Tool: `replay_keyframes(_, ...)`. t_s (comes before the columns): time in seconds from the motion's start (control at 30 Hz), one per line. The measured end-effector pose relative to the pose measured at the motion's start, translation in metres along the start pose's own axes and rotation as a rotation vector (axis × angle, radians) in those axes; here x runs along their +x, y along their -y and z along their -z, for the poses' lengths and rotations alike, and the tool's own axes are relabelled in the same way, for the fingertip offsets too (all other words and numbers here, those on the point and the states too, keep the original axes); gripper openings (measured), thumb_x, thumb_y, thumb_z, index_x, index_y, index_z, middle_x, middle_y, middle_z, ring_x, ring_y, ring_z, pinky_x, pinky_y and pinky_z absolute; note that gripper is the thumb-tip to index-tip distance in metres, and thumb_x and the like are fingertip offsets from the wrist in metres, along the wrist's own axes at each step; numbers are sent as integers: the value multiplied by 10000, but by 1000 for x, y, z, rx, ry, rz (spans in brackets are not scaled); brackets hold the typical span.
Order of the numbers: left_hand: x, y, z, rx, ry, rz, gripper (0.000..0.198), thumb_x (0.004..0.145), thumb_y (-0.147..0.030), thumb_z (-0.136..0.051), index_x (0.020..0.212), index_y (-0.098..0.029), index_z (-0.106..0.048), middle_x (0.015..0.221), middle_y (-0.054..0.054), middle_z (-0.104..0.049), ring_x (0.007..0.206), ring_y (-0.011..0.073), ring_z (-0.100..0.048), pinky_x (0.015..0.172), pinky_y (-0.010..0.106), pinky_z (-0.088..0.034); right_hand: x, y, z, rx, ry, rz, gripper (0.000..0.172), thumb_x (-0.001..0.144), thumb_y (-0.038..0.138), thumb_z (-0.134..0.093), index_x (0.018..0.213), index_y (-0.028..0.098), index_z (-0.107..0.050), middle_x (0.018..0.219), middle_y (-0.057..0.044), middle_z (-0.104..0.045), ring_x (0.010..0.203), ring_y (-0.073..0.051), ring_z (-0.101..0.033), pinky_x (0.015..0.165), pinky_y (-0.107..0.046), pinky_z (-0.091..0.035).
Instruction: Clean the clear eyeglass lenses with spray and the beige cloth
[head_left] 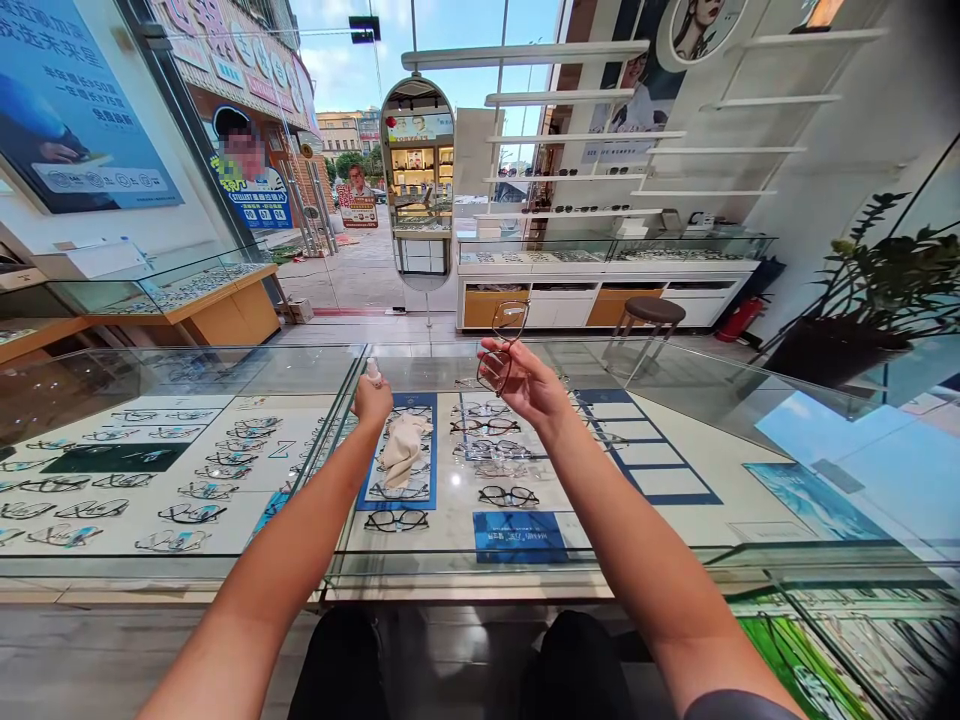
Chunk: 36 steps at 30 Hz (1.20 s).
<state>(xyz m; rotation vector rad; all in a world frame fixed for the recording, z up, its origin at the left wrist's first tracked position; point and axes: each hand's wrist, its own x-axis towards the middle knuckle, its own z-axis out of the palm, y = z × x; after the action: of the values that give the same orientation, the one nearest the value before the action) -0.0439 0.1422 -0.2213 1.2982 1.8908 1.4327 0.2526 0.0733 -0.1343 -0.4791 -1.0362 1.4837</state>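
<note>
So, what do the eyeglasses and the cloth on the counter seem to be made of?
Eyeglasses: probably metal, dark finish, judging by the very thin rims; lenses clear, transparent. Cloth: soft cream fabric, matte, likely microfibre, lying in loose folds.

White Chinese characters on blue wall poster [67, 100], "STELLEST" faintly legible on blue window poster [259, 200], display-case card [517, 535] lettering unreadable

The right hand [529, 385] holds a pair of glasses [504, 345] up above the glass desk [750, 430], fingers [501, 358] pinched on the frame. At nine o'clock from it, the left hand [373, 402] is closed round a small spray bottle [373, 372]. A pale cloth [403, 447] lies on the glass at five o'clock of the left hand. Beyond the desk, a tall mirror [418, 180] stands at twelve o'clock and a round stool [654, 312] at one o'clock.
</note>
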Motion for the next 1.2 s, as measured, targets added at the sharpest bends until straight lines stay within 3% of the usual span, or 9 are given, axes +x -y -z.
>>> replay_keyframes(0.13, 0, -15, -4, -193, 113, -28, 214, 863, -338, -641, 1025, -262, -524, 1036, 73, -680, 991, 256, -681, 916, 413, -529, 1, -3, -4, -40, 12, 14, 463, 663, 527, -1089, 849, 303, -729, 1215, -2, -867, 1151, -242, -766, 1052, -392, -600)
replay_keyframes(0.23, -13, -35, -5, -330, 245, -96, 276, 840, -451, -654, 1005, -259, -545, 956, 35, -662, 892, 200, -661, 826, 337, -534, 3, -10, -8, -97, -4, 13, 502, 630, 538, -1106, 820, 287, -715, 1120, -18, -877, 1095, -234, -768, 1029, -384, -583)
replay_keyframes(0.3, -26, -48, -1, -441, 361, -129, 396, 869, -635, -620, 967, -257, -548, 905, 40, -647, 845, 199, -644, 784, 339, -539, 3, -16, -10, -147, -18, 1, 514, 621, 548, -1103, 817, 276, -713, 1061, -34, -873, 1076, -236, -766, 1010, -383, -570)
replay_keyframes(0.4, -45, -67, 9, -631, 603, -163, 719, 902, -970, -397, 845, -262, -512, 790, 47, -575, 761, 213, -595, 759, 389, -548, 1, -26, -16, -217, -15, -33, 506, 637, 570, -1080, 817, 260, -724, 1021, -50, -863, 1060, -236, -762, 984, -379, -552)
replay_keyframes(0.5, -55, -79, 19, -675, 728, -179, 848, 884, -1073, -246, 720, -269, -459, 702, 43, -493, 706, 218, -548, 745, 424, -534, -3, -33, -21, -262, 13, -67, 480, 669, 577, -1062, 829, 248, -751, 1000, -49, -858, 1042, -223, -754, 973, -368, -535)
replay_keyframes(0.57, -56, -80, 20, -636, 734, -198, 843, 898, -1052, -243, 692, -268, -473, 691, 51, -495, 698, 217, -532, 725, 421, -516, -5, -37, -24, -270, 35, -93, 478, 671, 578, -1062, 838, 244, -764, 986, -47, -858, 1032, -221, -749, 970, -370, -530)
replay_keyframes(0.77, -52, -65, 12, -368, 552, -350, 734, 925, -935, -401, 735, -248, -579, 754, 51, -572, 723, 205, -510, 708, 378, -448, -8, -46, -28, -314, 81, -136, 461, 698, 592, -1043, 858, 249, -780, 986, -38, -860, 989, -219, -722, 930, -370, -502)
replay_keyframes(1.03, -50, -71, 16, -290, 582, -463, 692, 926, -874, -479, 654, -242, -547, 689, 42, -531, 700, 205, -469, 709, 384, -434, -11, -50, -31, -321, 114, -159, 459, 693, 596, -1046, 833, 253, -775, 970, -30, -853, 958, -212, -686, 892, -357, -462)
replay_keyframes(1.2, -45, -69, 18, -287, 604, -489, 757, 901, -946, -494, 627, -241, -535, 659, 41, -526, 693, 205, -459, 713, 380, -434, -13, -48, -33, -335, 143, -178, 464, 698, 595, -1039, 819, 250, -753, 932, -34, -835, 941, -211, -668, 871, -354, -447)
